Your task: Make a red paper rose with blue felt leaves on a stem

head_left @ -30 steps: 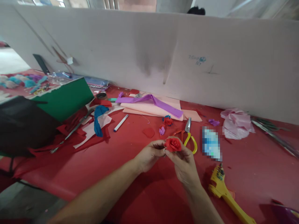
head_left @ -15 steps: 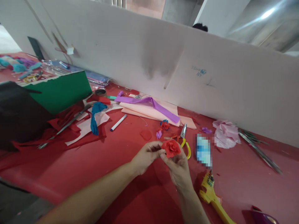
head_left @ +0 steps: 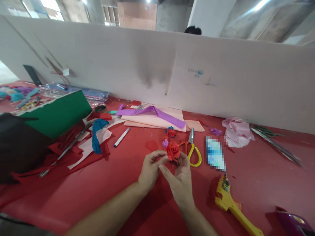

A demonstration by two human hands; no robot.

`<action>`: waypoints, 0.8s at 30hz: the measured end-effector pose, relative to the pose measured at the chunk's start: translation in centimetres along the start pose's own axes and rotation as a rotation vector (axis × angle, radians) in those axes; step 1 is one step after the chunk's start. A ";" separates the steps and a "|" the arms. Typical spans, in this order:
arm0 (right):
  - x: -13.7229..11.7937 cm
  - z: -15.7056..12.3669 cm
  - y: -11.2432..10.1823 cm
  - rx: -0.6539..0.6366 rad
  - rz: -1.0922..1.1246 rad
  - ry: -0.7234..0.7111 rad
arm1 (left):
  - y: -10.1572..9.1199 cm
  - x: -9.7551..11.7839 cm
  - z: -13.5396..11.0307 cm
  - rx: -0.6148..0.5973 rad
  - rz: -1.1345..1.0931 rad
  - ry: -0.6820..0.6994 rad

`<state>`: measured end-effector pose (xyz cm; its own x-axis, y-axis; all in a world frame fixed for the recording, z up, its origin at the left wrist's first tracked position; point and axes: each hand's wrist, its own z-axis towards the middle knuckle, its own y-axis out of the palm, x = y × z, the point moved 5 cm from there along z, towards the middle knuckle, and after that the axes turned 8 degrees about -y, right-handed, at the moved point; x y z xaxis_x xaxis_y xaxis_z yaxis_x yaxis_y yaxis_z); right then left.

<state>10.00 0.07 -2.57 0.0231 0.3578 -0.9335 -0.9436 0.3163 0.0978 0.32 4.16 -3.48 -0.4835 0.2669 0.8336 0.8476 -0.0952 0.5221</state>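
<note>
A red paper rose (head_left: 173,150) is held up between my two hands above the red tabletop. My left hand (head_left: 150,168) pinches its base from the left, thumb and forefinger closed at the petals. My right hand (head_left: 180,182) is curled round its lower right side, with the thumb reaching across below the bloom. Just behind the rose lie a small purple paper flower (head_left: 165,143) and a red-and-blue one (head_left: 171,132). Close to my right fingers are yellow-handled scissors (head_left: 195,155). A loose red petal piece (head_left: 152,145) rests beyond my left hand.
Folded peach paper (head_left: 147,122) and a purple strip (head_left: 169,120) lie at the back. A yellow glue gun (head_left: 228,200) is at right, near crumpled pink paper (head_left: 237,132). At left are a marker (head_left: 122,137), blue crepe paper (head_left: 96,137) and a green box (head_left: 59,114).
Both hands have shifted slightly left, and the rose is now tilted more upright, with its petals facing my view. The camera view has turned a little; the things on the table stay put.
</note>
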 end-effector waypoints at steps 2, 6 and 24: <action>-0.2 0.1 -0.2 0.043 -0.036 0.016 | 0.2 -0.3 -0.2 0.007 0.007 -0.018; -0.6 0.4 -0.8 0.106 -0.086 0.052 | 0.3 -0.8 -0.3 -0.011 0.021 -0.043; -0.6 0.1 -1.7 0.074 -0.100 -0.004 | 0.4 -1.6 0.1 -0.171 -0.079 -0.100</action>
<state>11.62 -0.65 -2.12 0.1176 0.3250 -0.9384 -0.9094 0.4149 0.0297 1.52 3.82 -4.63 -0.5156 0.3734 0.7712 0.7541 -0.2297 0.6153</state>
